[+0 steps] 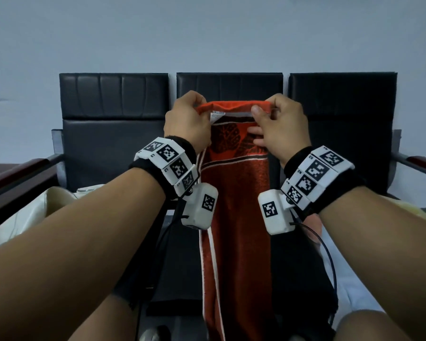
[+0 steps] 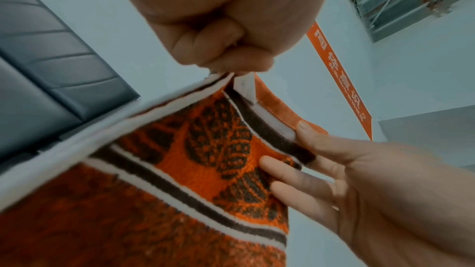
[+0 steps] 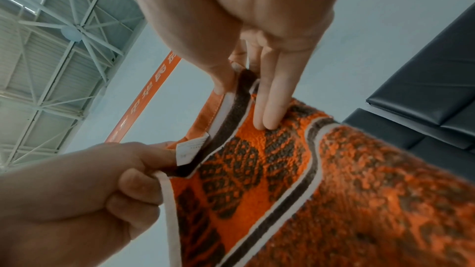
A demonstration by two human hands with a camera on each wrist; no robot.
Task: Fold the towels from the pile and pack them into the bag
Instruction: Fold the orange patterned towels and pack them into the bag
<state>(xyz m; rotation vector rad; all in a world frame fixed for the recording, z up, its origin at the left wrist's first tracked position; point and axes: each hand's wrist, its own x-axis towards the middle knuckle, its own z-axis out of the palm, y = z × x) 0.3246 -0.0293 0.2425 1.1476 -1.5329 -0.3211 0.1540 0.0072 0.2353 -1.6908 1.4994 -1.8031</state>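
At frame centre both hands, left (image 1: 186,119) and right (image 1: 278,124), pinch the towel's (image 1: 234,205) top edge, folding barely begun, packing probably all ahead

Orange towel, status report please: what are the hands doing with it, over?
Left hand and right hand each pinch a top corner. Orange towel hangs lengthwise, folded narrow, in front of the black chairs. Nothing in the way.

The towel (image 1: 234,205) hangs in front of the middle seat (image 1: 229,86). The left hand (image 1: 186,120) holds the towel's top left corner, the right hand (image 1: 280,121) its top right. A bag (image 1: 22,217) lies left of the towel.
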